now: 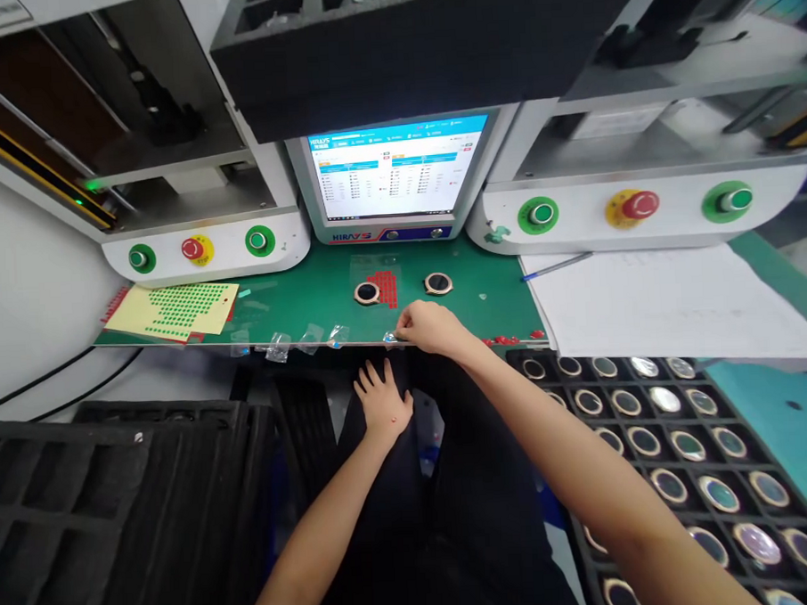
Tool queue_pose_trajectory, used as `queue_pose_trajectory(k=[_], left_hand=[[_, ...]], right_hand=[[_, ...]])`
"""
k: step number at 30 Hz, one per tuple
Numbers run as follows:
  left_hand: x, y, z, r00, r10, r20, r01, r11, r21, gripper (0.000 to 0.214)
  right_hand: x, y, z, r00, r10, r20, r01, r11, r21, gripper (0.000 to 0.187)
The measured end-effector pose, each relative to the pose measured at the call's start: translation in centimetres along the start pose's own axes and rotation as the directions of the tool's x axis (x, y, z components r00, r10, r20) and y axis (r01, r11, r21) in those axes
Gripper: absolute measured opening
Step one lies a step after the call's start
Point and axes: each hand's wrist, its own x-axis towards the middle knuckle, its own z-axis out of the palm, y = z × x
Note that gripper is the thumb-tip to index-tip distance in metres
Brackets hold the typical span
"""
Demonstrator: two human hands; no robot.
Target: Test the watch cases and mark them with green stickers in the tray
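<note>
While the left hand [383, 403] is lying flat on the lap [465, 496], fingers spread and its grip released, the right hand [431, 326] is reaching to the front edge of the green desk [296, 294]. Its grip is pinching a small clear film [390, 339] between thumb and fingertips, right at that edge. I cannot tell whether the film is sticking to the desk or hanging free.

Just left of it, more clear scraps [310, 339] are sitting in a row along the same edge. Behind the right hand, one ring [366, 292] is lying against the left side of a red-dot sheet [384, 287], and another ring [438, 284] is lying to its right, apart from it. A yellow sheet [176, 311] of green dots is resting at the desk's far left.

To the right, a white paper [671, 309] is covering the desk, with a pen [555, 267] lying at its upper left corner. Below the paper, a black tray [515, 358] is holding rows of rings in its pockets. A lit monitor [398, 169] is standing at the back of the desk.
</note>
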Motion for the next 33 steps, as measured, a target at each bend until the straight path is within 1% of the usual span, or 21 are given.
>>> queue_pose_trajectory(k=[4,6,8,10,11,13,14,15,17,18,19,20,22,23,25,27,28,29,30,31,33], left_hand=[[-0.1,0.0,-0.6,1.0,-0.023,-0.01,0.022,0.991,-0.129,0.072],[-0.2,-0.2,-1.4,0.999,-0.036,-0.009,0.033,0.972,-0.232,0.07],[-0.5,-0.4,-2.7,0.999,-0.034,0.02,0.039,0.928,-0.37,0.055],[-1.3,-0.5,-4.3,0.995,0.009,0.098,0.045,0.844,-0.534,0.039],[-2.0,-0.4,-5.2,0.987,0.051,0.153,0.055,0.787,-0.614,0.045],[-3.5,-0.1,-7.2,0.949,0.165,0.27,0.094,0.67,-0.736,0.07],[-4.3,0.2,-8.1,0.912,0.232,0.337,0.135,0.606,-0.784,0.079],[-5.0,0.6,-9.1,0.861,0.301,0.409,0.203,0.533,-0.821,0.085],[-6.2,1.6,-10.7,0.743,0.419,0.522,0.363,0.403,-0.84,0.079],[-6.6,2.2,-11.2,0.694,0.455,0.558,0.43,0.359,-0.828,0.07],[-6.8,2.7,-11.6,0.663,0.472,0.58,0.475,0.333,-0.814,0.06],[-6.9,3.3,-11.7,0.655,0.469,0.592,0.492,0.329,-0.806,0.052],[-6.8,4.3,-11.4,0.678,0.431,0.595,0.482,0.35,-0.803,0.042],[-6.6,4.8,-10.9,0.691,0.407,0.597,0.483,0.355,-0.8,0.04],[-6.0,5.7,-9.7,0.709,0.361,0.605,0.487,0.369,-0.792,0.037],[-5.4,6.7,-8.4,0.707,0.331,0.625,0.502,0.388,-0.773,0.038],[-5.1,7.3,-7.8,0.695,0.324,0.642,0.515,0.399,-0.759,0.039],[-4.9,8.0,-7.2,0.68,0.32,0.66,0.529,0.41,-0.743,0.041],[-4.6,8.7,-6.7,0.661,0.319,0.68,0.543,0.423,-0.726,0.041],[-4.4,9.5,-6.3,0.636,0.324,0.7,0.556,0.437,-0.707,0.041],[-4.0,11.2,-5.5,0.581,0.339,0.74,0.578,0.468,-0.668,0.04]], right_hand=[[-1.2,-0.9,-0.9,0.998,-0.059,-0.007,0.059,0.998,-0.006,0.014],[-3.5,-1.0,-1.4,0.989,-0.139,-0.051,0.139,0.99,0.005,0.013],[-6.9,-0.5,-1.5,0.973,-0.202,-0.107,0.204,0.979,0.005,0.013],[-10.8,0.6,-1.2,0.92,-0.326,-0.219,0.321,0.945,-0.058,0.016],[-12.8,1.2,-0.9,0.861,-0.421,-0.285,0.401,0.907,-0.128,0.018],[-16.3,2.4,-0.3,0.689,-0.625,-0.367,0.543,0.78,-0.31,0.023],[-17.8,2.9,-0.1,0.611,-0.699,-0.371,0.583,0.714,-0.387,0.025],[-19.1,3.2,0.0,0.562,-0.744,-0.36,0.601,0.667,-0.44,0.028],[-21.0,3.6,0.1,0.518,-0.79,-0.329,0.614,0.61,-0.501,0.031],[-21.8,3.7,0.2,0.514,-0.799,-0.314,0.608,0.597,-0.524,0.031],[-22.4,3.9,0.2,0.517,-0.802,-0.297,0.598,0.588,-0.545,0.032],[-22.9,4.2,0.4,0.526,-0.802,-0.282,0.586,0.582,-0.563,0.031],[-23.6,5.5,1.0,0.542,-0.802,-0.252,0.582,0.575,-0.576,0.028],[-23.7,6.7,1.4,0.571,-0.778,-0.261,0.577,0.607,-0.547,0.026],[-23.6,10.6,2.3,0.697,-0.635,-0.334,0.489,0.761,-0.427,0.021],[-22.8,16.2,2.7,0.837,-0.336,-0.432,0.239,0.935,-0.262,0.021],[-22.2,19.5,2.6,0.862,-0.187,-0.471,0.096,0.973,-0.21,0.023],[-21.5,23.0,2.3,0.861,-0.045,-0.506,-0.045,0.986,-0.164,0.025],[-20.6,26.6,1.8,0.84,0.1,-0.534,-0.185,0.977,-0.108,0.025],[-19.6,30.0,1.2,0.801,0.24,-0.548,-0.317,0.947,-0.047,0.025],[-17.4,36.2,-0.2,0.694,0.48,-0.538,-0.532,0.844,0.067,0.023]])
